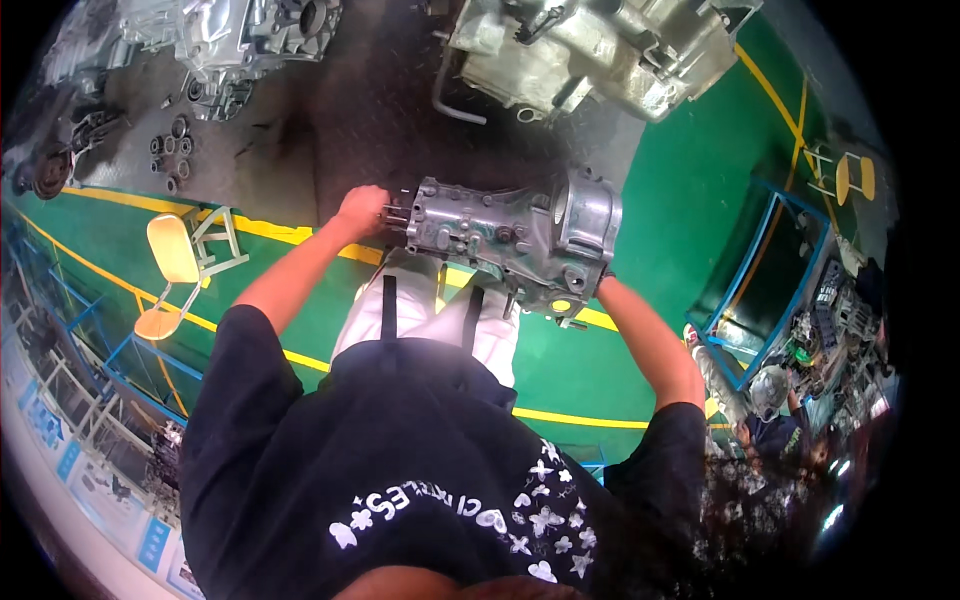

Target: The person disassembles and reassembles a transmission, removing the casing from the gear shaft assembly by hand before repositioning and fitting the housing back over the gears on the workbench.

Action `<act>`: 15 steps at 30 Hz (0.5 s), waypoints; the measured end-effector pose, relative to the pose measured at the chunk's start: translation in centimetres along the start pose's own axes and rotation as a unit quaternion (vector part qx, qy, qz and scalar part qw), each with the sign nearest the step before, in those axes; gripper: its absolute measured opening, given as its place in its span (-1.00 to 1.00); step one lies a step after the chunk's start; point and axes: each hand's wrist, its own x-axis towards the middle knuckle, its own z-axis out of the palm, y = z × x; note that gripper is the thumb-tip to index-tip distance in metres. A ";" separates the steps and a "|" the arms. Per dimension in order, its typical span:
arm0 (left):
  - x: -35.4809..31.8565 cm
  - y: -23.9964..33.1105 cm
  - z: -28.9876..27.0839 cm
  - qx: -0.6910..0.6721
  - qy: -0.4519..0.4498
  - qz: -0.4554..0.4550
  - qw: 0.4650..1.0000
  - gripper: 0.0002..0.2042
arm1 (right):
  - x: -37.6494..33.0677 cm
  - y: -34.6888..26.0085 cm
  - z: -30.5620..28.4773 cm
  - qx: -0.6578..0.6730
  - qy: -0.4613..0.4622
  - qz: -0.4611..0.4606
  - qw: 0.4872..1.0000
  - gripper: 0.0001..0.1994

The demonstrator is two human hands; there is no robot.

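Note:
A grey metal transmission housing (490, 225) lies lengthwise in front of my body, at the edge of the dark workbench and above my light trousers. Its wide, round bell end is at the right, and thin metal rods (397, 213) stick out of its narrow left end. My left hand (364, 212) is closed at those rods, its fingers curled. At the lower right corner, by a yellow round spot, my right hand (604, 286) grips the bell end. Most of the right fingers are hidden behind the casting.
A large metal casing (590, 60) stands on the workbench (350, 100) ahead, with another gearbox assembly (230, 40) at the far left. Several bearing rings (172, 150) lie near it. Stools (172, 250) stand left; a blue-framed table (765, 270) and another person (775, 430) are right.

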 end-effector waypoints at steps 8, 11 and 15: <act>0.6 -0.9 0.7 0.005 -0.021 0.031 0.999 -0.87 | -0.7 -0.8 0.9 0.003 0.000 0.008 1.000 -0.53; 1.1 -1.7 1.0 -0.016 0.002 0.064 0.998 -0.85 | -0.5 -0.9 1.1 0.007 -0.003 0.008 1.000 -0.53; 1.8 -1.9 0.7 -0.016 -0.066 0.067 0.995 -0.84 | -0.5 -1.0 1.3 0.009 -0.004 0.007 1.000 -0.53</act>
